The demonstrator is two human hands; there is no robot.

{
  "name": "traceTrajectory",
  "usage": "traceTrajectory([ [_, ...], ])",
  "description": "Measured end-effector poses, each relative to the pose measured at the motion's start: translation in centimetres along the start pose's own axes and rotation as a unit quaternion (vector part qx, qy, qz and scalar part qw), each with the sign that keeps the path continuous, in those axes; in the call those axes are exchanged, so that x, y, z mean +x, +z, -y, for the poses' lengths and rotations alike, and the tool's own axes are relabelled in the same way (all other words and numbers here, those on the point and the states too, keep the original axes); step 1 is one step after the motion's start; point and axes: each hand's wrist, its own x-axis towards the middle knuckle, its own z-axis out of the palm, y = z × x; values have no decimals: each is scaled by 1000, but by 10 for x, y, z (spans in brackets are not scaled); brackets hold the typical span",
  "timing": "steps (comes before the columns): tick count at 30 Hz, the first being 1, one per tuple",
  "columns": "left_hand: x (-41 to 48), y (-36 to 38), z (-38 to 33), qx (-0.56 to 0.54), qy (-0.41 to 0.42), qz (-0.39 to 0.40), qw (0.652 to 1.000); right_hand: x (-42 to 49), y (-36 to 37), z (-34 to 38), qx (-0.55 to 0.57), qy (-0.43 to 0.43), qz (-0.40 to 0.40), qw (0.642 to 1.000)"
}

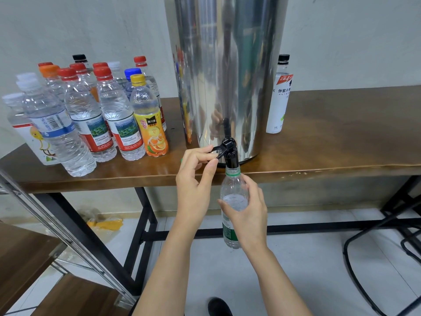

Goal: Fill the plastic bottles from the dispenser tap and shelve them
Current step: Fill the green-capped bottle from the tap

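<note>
Shows a tall shiny steel dispenser [227,76] standing at the front edge of a brown table [341,133], black tap [231,156] low on its front, lever [219,148] pointing left. Shows a clear uncapped bottle [233,185] with green neck ring and label, held upright, mouth at the spout, water up to its shoulder. Shows capped bottles [91,115] clustered left of the dispenser; one black-capped, white-labelled bottle [279,99] right.
</note>
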Motion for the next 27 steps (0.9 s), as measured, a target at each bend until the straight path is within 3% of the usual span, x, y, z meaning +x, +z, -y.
traceTrajectory([
  [27, 0, 0, 1, 4, -2, 2, 1000, -1, 0, -3, 2, 6, 1, 1000],
])
